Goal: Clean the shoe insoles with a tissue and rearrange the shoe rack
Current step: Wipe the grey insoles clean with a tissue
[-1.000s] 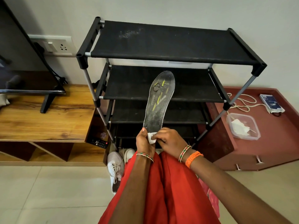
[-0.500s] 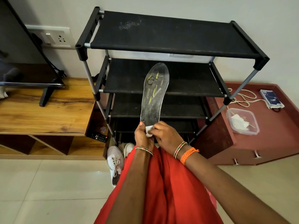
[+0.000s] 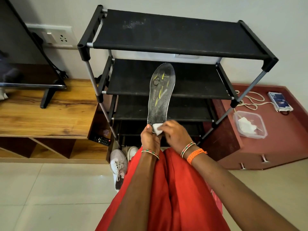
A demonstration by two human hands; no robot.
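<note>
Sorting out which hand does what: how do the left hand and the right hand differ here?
The left hand grips the insole at its heel end, holding it upright; the right hand pinches the tissue against that end. The right wrist carries an extra orange band; the left has only a beaded bangle. Both meet at the insole's bottom.
</note>
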